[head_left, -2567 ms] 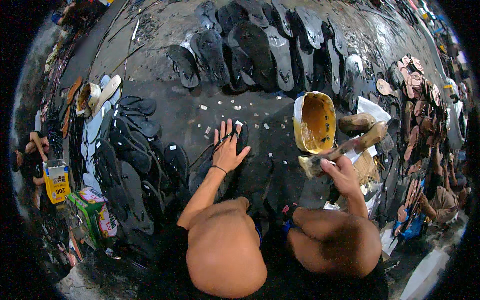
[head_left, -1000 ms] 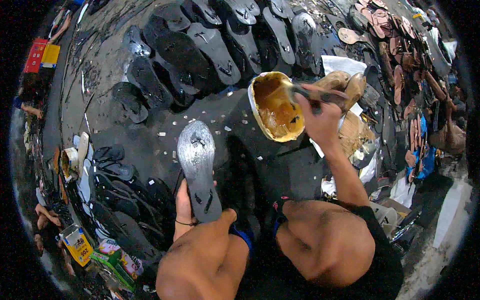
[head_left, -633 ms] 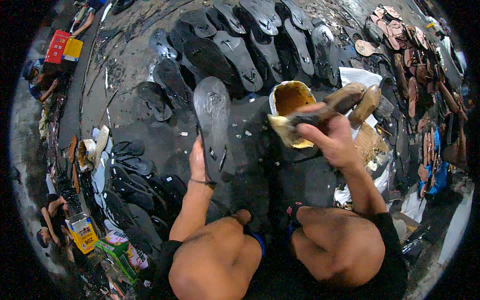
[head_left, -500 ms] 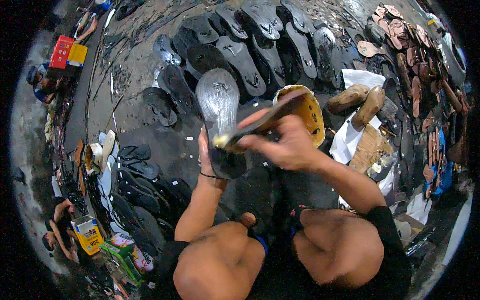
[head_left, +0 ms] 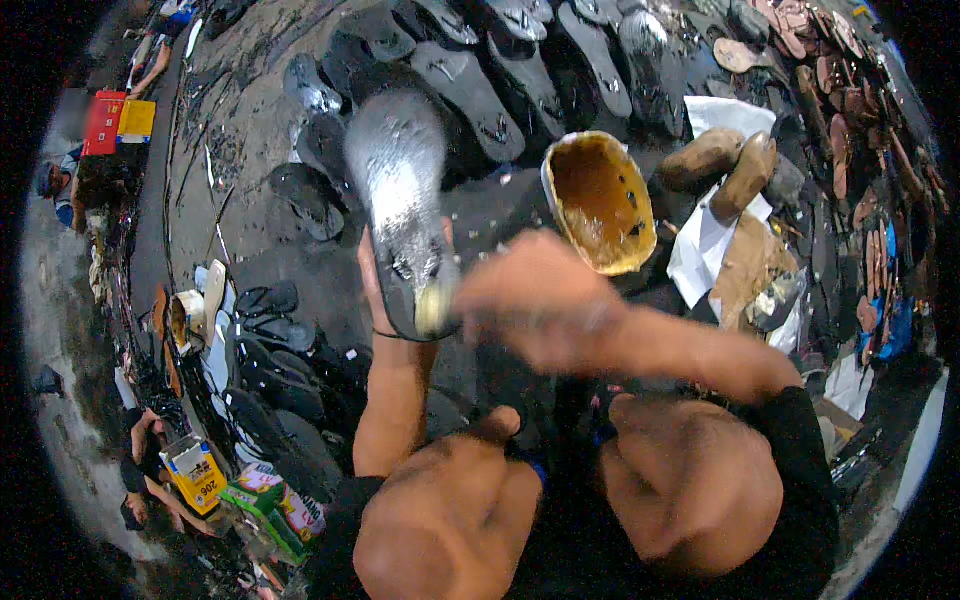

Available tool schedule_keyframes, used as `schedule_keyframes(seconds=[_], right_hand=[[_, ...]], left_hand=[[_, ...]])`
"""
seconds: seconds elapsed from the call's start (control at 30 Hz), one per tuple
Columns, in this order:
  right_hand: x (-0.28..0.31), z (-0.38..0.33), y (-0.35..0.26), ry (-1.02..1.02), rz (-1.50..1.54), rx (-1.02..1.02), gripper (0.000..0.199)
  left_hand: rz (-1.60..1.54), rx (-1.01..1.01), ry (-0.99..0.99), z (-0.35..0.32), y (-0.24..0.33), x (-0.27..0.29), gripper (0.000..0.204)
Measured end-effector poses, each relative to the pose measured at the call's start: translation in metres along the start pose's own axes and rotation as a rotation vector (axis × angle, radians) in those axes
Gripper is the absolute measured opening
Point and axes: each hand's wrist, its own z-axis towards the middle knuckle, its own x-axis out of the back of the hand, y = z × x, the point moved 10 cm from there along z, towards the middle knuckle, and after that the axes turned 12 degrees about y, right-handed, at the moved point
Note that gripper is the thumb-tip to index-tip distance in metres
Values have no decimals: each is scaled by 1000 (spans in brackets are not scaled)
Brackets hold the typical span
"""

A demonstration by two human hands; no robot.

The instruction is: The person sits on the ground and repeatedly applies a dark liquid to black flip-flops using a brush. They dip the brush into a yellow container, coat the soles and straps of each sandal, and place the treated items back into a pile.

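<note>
Head view, looking down past bare knees: the left hand (head_left: 385,300) is closed around the near end of a dark sandal sole (head_left: 400,200), fingers wrapped behind it, holding it up off the floor with its long axis running away from the person. The sole's upturned face looks grey and glossy, as if coated wet. The right hand (head_left: 530,310) is blurred; it seems closed on something with a pale yellowish tip that meets the lower part of the sole, but how tightly it grips and what exactly it holds cannot be told. The two hands sit close together, just beside each other at the sole's near end.

Just beyond the right hand stands a round tin (head_left: 598,200), open, its inside smeared with yellow-brown paste. Right of it two brown shoe pieces (head_left: 725,165) lie on white paper (head_left: 715,235). Rows of dark soles (head_left: 500,70) cover the floor (head_left: 250,230) ahead, and more lie stacked at the left.
</note>
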Motion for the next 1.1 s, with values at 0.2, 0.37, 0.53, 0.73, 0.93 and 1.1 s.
schedule_keyframes(seconds=[0.2, 0.37, 0.53, 0.73, 0.93, 1.1], right_hand=[[3, 45, -16, -163, -391, 325, 30], [-17, -3, -73, -110, 19, 386, 37], [6, 24, -33, -16, -111, 325, 41], [-12, -36, 12, -228, 47, -61, 37], [70, -70, 53, 125, -383, -313, 23], [104, -116, 96, 169, -410, -703, 24]], left_hand=[[-328, 322, 46, -6, -32, -24, 36], [-412, 161, -111, -7, -12, -28, 40], [-76, 158, 37, -5, -12, -20, 41], [-624, 424, -72, 45, 3, -50, 41], [-504, 250, 9, 179, -16, -93, 30], [-492, -9, 261, 224, -2, -67, 23]])
